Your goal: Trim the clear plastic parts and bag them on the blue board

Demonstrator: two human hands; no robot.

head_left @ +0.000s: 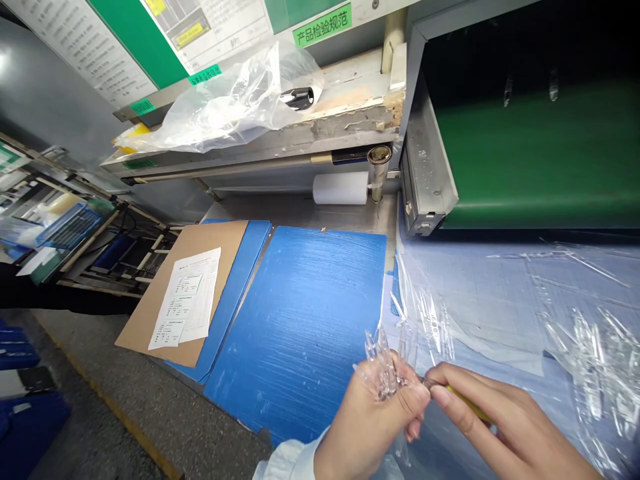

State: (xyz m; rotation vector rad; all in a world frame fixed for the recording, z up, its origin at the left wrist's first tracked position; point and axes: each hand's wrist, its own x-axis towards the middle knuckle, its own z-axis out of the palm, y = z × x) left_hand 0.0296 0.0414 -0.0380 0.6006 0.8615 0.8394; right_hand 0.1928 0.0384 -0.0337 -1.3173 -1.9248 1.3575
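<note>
My left hand (pixel 383 407) is closed around several clear plastic parts (pixel 384 363), whose thin ends stick up above the fingers and hang below the palm. My right hand (pixel 493 413) holds a small tool with a yellow handle (pixel 469 403), mostly hidden by the fingers. The tool's tip meets the left thumb and fingertips, so its exact contact is hidden. A heap of similar clear parts (pixel 595 360) lies on bluish plastic sheeting (pixel 493 293) to the right.
A blue board (pixel 310 300) lies left of my hands. Beyond it are brown cardboard (pixel 207 243) and printed papers (pixel 187 300). A green conveyor belt (pixel 540 160) carries two clear pieces. A shelf (pixel 345 130) holds a clear bag (pixel 225 100); a white roll (pixel 341 189) sits below.
</note>
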